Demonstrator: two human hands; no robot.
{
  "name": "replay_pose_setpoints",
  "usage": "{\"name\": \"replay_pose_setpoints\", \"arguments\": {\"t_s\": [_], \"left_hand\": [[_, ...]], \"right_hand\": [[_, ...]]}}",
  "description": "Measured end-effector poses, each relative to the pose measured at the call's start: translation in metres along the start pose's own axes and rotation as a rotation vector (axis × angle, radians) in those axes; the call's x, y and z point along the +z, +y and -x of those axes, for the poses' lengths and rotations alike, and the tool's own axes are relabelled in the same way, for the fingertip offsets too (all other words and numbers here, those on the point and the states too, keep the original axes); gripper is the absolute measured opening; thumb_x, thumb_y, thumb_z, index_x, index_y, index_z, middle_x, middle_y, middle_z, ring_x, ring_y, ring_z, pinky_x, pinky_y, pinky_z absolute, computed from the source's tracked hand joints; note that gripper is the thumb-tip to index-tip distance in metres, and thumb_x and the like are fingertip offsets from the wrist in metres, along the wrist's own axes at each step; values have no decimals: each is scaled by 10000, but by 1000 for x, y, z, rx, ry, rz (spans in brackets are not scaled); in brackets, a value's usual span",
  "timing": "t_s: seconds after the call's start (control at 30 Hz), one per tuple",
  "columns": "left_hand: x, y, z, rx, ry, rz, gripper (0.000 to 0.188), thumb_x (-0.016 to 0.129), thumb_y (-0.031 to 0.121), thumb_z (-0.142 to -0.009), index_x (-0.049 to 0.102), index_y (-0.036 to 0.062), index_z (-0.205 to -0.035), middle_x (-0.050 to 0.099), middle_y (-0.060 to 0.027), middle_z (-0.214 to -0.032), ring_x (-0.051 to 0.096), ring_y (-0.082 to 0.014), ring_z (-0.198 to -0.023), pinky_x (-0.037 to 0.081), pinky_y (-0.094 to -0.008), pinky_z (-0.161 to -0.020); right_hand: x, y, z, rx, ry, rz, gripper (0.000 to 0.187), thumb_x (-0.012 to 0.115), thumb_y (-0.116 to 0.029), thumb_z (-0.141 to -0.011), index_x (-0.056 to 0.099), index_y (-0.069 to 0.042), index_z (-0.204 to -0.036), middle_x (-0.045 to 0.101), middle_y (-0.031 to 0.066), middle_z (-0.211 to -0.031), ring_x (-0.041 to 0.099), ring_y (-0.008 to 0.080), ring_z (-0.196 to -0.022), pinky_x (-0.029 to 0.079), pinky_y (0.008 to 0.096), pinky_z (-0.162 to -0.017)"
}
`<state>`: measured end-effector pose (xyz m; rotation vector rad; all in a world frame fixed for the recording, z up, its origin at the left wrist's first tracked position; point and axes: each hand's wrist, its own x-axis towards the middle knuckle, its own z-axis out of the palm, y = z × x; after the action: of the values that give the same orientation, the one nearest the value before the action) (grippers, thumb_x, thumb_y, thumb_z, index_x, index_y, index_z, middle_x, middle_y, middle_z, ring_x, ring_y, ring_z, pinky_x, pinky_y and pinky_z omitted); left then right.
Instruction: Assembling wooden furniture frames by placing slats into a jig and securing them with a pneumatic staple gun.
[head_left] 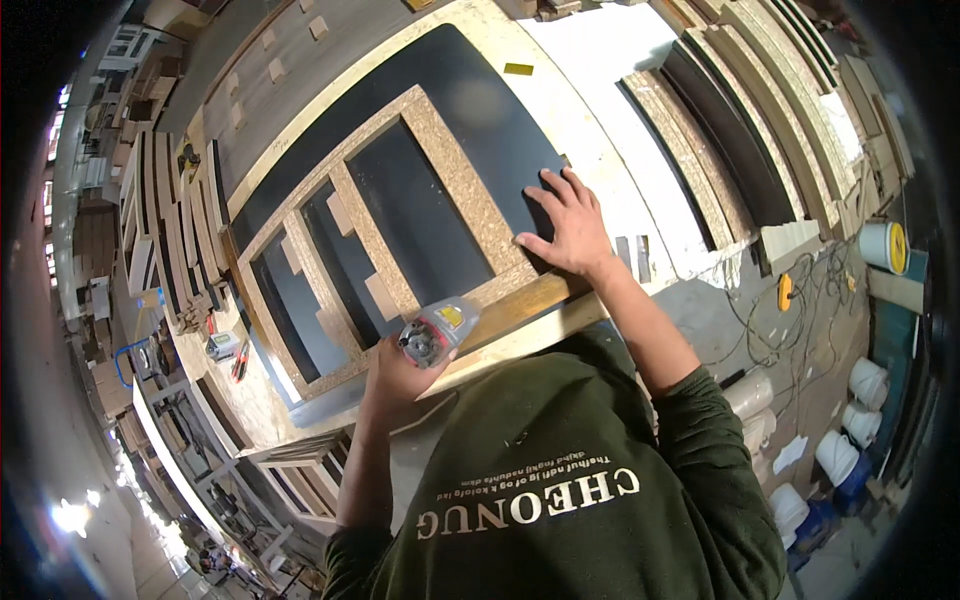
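My left hand point(396, 374) is wrapped round a grey nail gun point(437, 328) with a round end and a yellow label. The tool sits at the near edge of a chipboard frame point(487, 200), and its tip is hidden from above. That frame lies flat on a dark panel point(500, 110), with bars across it and small wooden blocks point(341, 213) set against the bars. My right hand point(570, 222) rests with fingers spread on the panel's right part, beside the frame's near right corner. It holds nothing.
The panel lies on a pale workbench board point(590, 170). Stacked chipboard strips point(700, 150) stand to the right and more boards point(175, 215) to the left. Cables point(815, 310) and white buckets point(862, 420) are on the floor at right. A red-handled tool point(240, 360) lies at the bench's left.
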<state>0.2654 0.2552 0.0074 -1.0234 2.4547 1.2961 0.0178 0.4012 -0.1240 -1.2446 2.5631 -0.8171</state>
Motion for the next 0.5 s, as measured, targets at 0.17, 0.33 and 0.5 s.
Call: {"name": "replay_pose_setpoints", "arguments": {"t_s": [0.17, 0.33, 0.5], "left_hand": [[20, 6, -31, 110, 73, -170, 383, 799, 177, -679, 646, -22, -969, 697, -135, -872, 682, -193, -816, 527, -316, -731], [28, 35, -41, 44, 104, -258, 383, 820, 206, -623, 651, -9, -891, 685, -152, -828, 684, -263, -753, 534, -358, -672], [30, 41, -48, -50, 62, -307, 454, 807, 291, -622, 682, 76, -1001, 692, -130, -823, 666, -316, -784, 523, -391, -701]], "right_hand": [[-21, 34, -18, -176, -76, 22, 588, 662, -435, -755, 508, -200, -1271, 379, 70, -1419, 308, 278, -1341, 209, 508, -1107], [-23, 56, -29, -228, -43, -51, 569, 660, -404, -751, 512, -202, -1263, 381, 43, -1424, 330, 255, -1331, 214, 502, -1108], [-20, 61, -30, -198, -29, -114, 534, 665, -348, -721, 549, -196, -1219, 407, 38, -1408, 359, 253, -1313, 228, 502, -1102]]}}
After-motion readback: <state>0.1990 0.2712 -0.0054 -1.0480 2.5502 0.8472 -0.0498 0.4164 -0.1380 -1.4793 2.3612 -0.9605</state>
